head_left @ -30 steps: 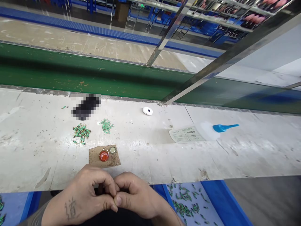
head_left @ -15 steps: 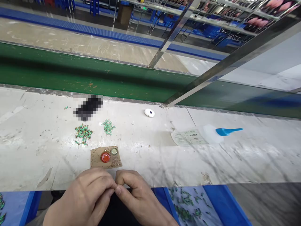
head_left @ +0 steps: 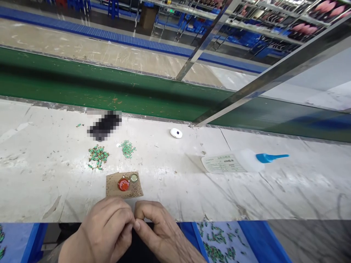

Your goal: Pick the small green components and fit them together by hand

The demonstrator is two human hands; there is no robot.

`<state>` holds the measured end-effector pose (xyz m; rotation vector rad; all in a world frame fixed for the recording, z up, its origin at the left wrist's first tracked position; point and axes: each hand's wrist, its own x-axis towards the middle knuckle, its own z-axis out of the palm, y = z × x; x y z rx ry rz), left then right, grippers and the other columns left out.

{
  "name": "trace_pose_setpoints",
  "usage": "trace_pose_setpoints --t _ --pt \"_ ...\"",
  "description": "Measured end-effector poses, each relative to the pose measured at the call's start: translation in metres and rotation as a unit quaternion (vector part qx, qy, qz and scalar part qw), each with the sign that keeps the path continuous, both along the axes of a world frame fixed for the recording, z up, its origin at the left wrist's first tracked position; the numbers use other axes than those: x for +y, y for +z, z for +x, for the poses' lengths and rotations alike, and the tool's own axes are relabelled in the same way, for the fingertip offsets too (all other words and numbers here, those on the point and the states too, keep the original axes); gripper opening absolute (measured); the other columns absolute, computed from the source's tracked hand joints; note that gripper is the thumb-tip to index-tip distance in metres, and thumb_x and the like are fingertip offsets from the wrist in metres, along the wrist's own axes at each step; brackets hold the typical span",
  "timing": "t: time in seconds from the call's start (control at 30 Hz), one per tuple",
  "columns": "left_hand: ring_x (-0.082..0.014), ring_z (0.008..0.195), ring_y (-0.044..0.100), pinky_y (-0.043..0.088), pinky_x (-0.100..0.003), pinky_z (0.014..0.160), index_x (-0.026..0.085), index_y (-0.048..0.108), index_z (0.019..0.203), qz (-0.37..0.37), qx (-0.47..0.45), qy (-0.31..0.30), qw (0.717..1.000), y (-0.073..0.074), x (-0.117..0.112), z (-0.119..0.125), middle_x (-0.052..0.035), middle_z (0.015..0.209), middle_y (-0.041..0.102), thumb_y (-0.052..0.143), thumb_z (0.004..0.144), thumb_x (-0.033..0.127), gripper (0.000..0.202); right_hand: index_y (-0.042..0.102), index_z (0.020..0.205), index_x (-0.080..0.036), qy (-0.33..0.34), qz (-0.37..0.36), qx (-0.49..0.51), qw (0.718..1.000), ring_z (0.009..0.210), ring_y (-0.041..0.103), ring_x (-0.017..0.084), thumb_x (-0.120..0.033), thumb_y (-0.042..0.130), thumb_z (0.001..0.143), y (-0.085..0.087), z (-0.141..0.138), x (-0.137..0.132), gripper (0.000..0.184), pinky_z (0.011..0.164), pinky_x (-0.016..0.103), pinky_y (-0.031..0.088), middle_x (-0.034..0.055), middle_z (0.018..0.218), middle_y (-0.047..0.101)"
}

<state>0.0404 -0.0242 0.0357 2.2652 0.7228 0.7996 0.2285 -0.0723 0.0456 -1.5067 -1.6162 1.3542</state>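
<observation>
My left hand and my right hand meet fingertip to fingertip over the bench's front edge. Both are closed in a pinch; whatever lies between the fingertips is hidden or too small to name. Just beyond them is a piece of brown cardboard, speckled with tiny dark bits. On it sit a red round cap with a glossy inside and a smaller pale bottle cap. Farther back lie a pile of green and gold small parts and a pile of finer green pieces.
A white oval device lies mid-bench. To its right, a translucent bottle with a blue nozzle rests on its side. Blue trays of green parts stand below the front edge. A metal post rises behind; a blurred dark object lies back left.
The view has shifted slightly, so bench items appear a little farther right and lower. My left fingers look more curled; the fingertips of both hands stay together.
</observation>
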Motion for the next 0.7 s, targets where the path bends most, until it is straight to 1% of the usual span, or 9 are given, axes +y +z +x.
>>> trace_pose_setpoints --t 0.1,0.17,0.23,0.33,0.4,0.47,0.57,0.63,0.7 --pt "-0.0145 0.069 0.061 0.051 -0.025 0.066 0.023 0.050 0.088 -0.042 0.006 0.034 0.999 -0.002 0.005 -0.002 0.0002 0.077 0.061 0.046 0.090 0.009 0.015 0.052 0.074 -0.021 0.056 0.018 0.017 0.998 0.068 0.051 0.012 -0.040 0.056 0.096 0.001 0.005 0.011 0.030 0.065 0.024 0.039 -0.0041 0.071 0.055" --pt "-0.0143 0.068 0.061 0.050 -0.024 0.064 0.023 0.050 0.088 -0.080 0.018 0.069 0.994 -0.004 0.010 -0.008 0.0008 0.078 0.061 0.045 0.091 0.011 0.014 0.057 0.079 -0.021 0.068 0.026 0.018 0.997 0.071 0.055 0.012 -0.033 0.059 0.094 -0.003 0.011 0.027 0.020 0.068 0.024 0.041 -0.0034 0.076 0.060" --pt "-0.0145 0.067 0.060 0.049 -0.024 0.063 0.023 0.049 0.086 -0.122 0.029 0.101 0.987 -0.007 0.015 -0.017 0.0011 0.077 0.060 0.042 0.093 0.014 0.013 0.062 0.085 -0.022 0.012 0.036 -0.017 0.999 0.076 0.057 0.014 -0.028 0.058 0.093 -0.013 0.020 0.049 0.010 0.072 0.027 0.043 -0.0014 0.082 0.063" --pt "-0.0145 0.065 0.058 0.047 -0.024 0.062 0.023 0.050 0.080 -0.158 0.044 0.126 0.978 -0.015 0.019 -0.034 0.0012 0.073 0.058 0.040 0.097 0.021 0.020 0.063 0.092 -0.021 -0.130 0.061 -0.097 0.985 0.084 0.058 0.019 -0.023 0.058 0.087 -0.034 0.033 0.085 0.007 0.078 0.033 0.044 0.0033 0.091 0.065" --pt "-0.0140 0.063 0.057 0.046 -0.024 0.061 0.022 0.051 0.077 -0.166 0.056 0.132 0.976 -0.021 0.020 -0.043 0.0013 0.071 0.057 0.041 0.099 0.026 0.025 0.060 0.088 -0.021 -0.168 0.066 -0.101 0.978 0.081 0.057 0.019 -0.024 0.059 0.085 -0.046 0.040 0.104 0.004 0.076 0.034 0.044 0.0036 0.089 0.063" --pt "-0.0137 0.063 0.057 0.046 -0.023 0.060 0.022 0.052 0.075 -0.171 0.071 0.141 0.973 -0.027 0.019 -0.051 0.0012 0.070 0.058 0.043 0.100 0.031 0.028 0.057 0.084 -0.021 -0.169 0.061 -0.071 0.981 0.075 0.055 0.018 -0.031 0.060 0.086 -0.054 0.044 0.116 0.010 0.071 0.032 0.043 0.0014 0.083 0.061" --pt "-0.0140 0.064 0.059 0.048 -0.023 0.061 0.021 0.055 0.075 -0.173 0.090 0.164 0.967 -0.032 0.017 -0.059 0.0005 0.071 0.061 0.044 0.100 0.034 0.030 0.056 0.084 -0.021 -0.152 0.047 -0.013 0.987 0.069 0.052 0.015 -0.040 0.059 0.088 -0.058 0.046 0.123 0.020 0.064 0.028 0.043 -0.0020 0.075 0.056" --pt "-0.0140 0.063 0.060 0.049 -0.024 0.061 0.021 0.056 0.075 -0.174 0.096 0.186 0.962 -0.032 0.017 -0.062 0.0003 0.071 0.062 0.045 0.100 0.035 0.030 0.057 0.083 -0.020 -0.145 0.036 0.013 0.989 0.068 0.051 0.015 -0.040 0.059 0.088 -0.057 0.045 0.122 0.020 0.064 0.028 0.042 -0.0024 0.073 0.054" --pt "-0.0141 0.063 0.061 0.050 -0.023 0.062 0.021 0.060 0.078 -0.173 0.091 0.202 0.960 -0.031 0.018 -0.061 0.0000 0.073 0.065 0.048 0.099 0.035 0.028 0.060 0.084 -0.019 -0.131 0.024 0.035 0.991 0.072 0.053 0.015 -0.038 0.058 0.089 -0.053 0.042 0.118 0.020 0.067 0.028 0.044 -0.0005 0.076 0.059"
